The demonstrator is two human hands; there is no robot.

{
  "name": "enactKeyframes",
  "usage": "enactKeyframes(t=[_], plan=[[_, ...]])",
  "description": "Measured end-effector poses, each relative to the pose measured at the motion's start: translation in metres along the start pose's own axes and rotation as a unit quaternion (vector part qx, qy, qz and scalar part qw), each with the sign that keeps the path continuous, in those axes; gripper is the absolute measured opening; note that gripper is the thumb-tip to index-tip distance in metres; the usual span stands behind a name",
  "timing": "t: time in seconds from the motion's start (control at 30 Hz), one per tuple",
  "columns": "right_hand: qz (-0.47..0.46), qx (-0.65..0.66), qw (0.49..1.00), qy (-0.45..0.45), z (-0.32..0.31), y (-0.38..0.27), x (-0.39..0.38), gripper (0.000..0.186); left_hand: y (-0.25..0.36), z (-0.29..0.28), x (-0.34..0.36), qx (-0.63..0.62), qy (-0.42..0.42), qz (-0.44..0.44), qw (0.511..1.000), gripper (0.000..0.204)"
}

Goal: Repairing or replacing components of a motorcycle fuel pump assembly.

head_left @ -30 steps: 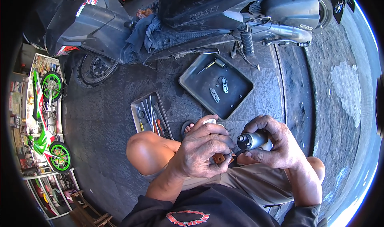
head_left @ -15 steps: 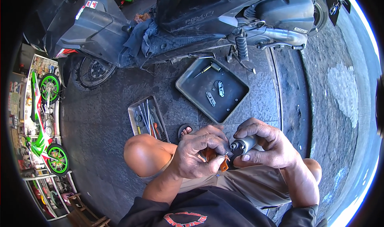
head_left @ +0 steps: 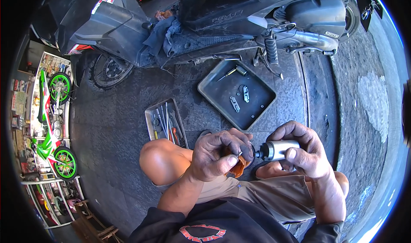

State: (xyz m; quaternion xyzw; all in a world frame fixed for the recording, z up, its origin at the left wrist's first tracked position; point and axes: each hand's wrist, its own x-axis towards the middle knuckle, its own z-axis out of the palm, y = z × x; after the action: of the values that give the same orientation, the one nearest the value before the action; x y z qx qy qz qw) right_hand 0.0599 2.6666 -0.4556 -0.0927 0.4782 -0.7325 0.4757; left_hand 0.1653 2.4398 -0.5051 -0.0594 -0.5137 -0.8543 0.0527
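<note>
Grime-darkened, my right hand (head_left: 305, 153) grips a silver metal cylinder (head_left: 278, 149), turned sideways with its dark end toward the left. My left hand (head_left: 216, 155) is closed round an orange part (head_left: 239, 167), with a small piece pinched at its thumb, too small to name. The cylinder's dark end is close beside the orange part; whether they touch I cannot tell. Beyond my hands, a square black tray (head_left: 262, 113) holds small metal fittings (head_left: 234, 103) and a yellow-handled tool (head_left: 231, 73).
A metal tool tray (head_left: 148, 116) lies left of the black tray. A dark scooter (head_left: 107, 28) with a blue-grey rag (head_left: 165, 37) spans the top. A green-wheeled motorbike (head_left: 51, 144) stands before shelves at left. A rough kerb strip (head_left: 353, 97) runs along the right.
The cylinder in my right hand has turned sideways, now showing more of its length. My left hand's fingers have shifted round the orange part, more of which showed beneath them half a second ago.
</note>
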Motion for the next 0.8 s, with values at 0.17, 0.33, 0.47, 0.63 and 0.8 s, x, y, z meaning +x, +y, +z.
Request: enactKeyframes(t=[0.17,0.33,0.47,0.63,0.8], plan=[[-0.050,-0.014,0.999,-0.009,-0.005,0.006,0.001,0.045,0.003,0.003,0.004,0.079,-0.023,0.015,0.996,0.008],[0.015,0.055,0.998,-0.014,-0.018,0.015,0.003,0.047,0.007,0.009,0.006,0.108,-0.057,0.018,0.992,0.012],[-0.009,0.138,0.990,-0.028,-0.017,0.025,0.009,0.044,0.015,0.015,0.006,0.129,-0.077,0.001,0.989,0.013],[-0.035,0.145,0.989,-0.011,-0.016,0.031,0.015,0.038,0.017,0.020,0.003,0.122,-0.076,0.007,0.990,0.009],[-0.053,0.143,0.988,-0.008,-0.016,0.034,0.019,0.040,0.015,0.022,-0.003,0.093,-0.044,-0.034,0.994,0.007]])
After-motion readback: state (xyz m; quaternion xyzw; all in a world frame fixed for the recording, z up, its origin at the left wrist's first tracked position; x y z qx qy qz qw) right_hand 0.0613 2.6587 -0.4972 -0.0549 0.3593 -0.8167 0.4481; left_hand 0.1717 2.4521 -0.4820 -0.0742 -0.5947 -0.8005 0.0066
